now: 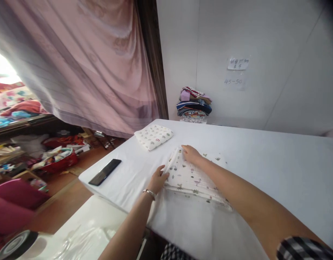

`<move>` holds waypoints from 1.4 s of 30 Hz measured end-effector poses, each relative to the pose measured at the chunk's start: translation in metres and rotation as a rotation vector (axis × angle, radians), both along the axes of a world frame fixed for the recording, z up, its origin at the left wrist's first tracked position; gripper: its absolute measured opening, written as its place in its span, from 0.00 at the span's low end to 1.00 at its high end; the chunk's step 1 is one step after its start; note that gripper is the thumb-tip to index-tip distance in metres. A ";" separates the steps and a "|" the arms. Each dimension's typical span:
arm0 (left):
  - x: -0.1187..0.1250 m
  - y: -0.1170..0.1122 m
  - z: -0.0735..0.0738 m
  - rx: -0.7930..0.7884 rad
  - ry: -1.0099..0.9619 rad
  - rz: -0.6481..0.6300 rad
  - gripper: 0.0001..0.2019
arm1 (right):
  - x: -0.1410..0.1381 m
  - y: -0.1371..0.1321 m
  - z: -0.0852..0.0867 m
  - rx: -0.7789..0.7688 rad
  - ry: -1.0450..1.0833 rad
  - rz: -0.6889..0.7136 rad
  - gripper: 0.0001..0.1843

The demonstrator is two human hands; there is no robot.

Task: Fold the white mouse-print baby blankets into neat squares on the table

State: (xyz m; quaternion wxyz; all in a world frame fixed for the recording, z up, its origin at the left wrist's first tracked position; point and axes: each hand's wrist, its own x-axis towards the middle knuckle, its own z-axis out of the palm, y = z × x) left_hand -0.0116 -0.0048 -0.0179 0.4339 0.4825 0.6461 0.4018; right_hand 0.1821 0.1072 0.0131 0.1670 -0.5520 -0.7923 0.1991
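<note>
A white muslin cloth (193, 177) printed with small plants and birds lies folded in layers on the white-covered table (277, 173). At its near left edge rests my left hand (157, 179), thumb and fingers apart, the thumb touching the cloth. My right hand (192, 154) reaches across to the far left corner with its fingers curled closed on the fabric there. The right forearm hides part of the cloth's right side. Behind and to the left sits another folded cloth (154, 137), white with small printed motifs, which neither hand touches.
A black phone-like slab (105, 172) lies near the table's left edge. Folded textiles (194, 103) are stacked by the wall. A pink curtain (109, 65) hangs at left. Clear plastic (85, 243) and a tape-like roll (18, 245) lie at lower left.
</note>
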 end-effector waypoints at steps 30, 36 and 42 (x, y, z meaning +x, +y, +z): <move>-0.006 -0.005 -0.020 0.064 -0.180 0.002 0.28 | -0.025 0.015 -0.023 0.147 -0.134 0.176 0.33; -0.007 0.001 -0.020 0.035 -0.268 0.043 0.30 | -0.023 0.011 -0.016 -0.091 -0.151 0.175 0.35; -0.009 0.003 -0.020 0.024 -0.284 0.009 0.32 | 0.021 -0.067 0.025 0.015 0.032 0.272 0.34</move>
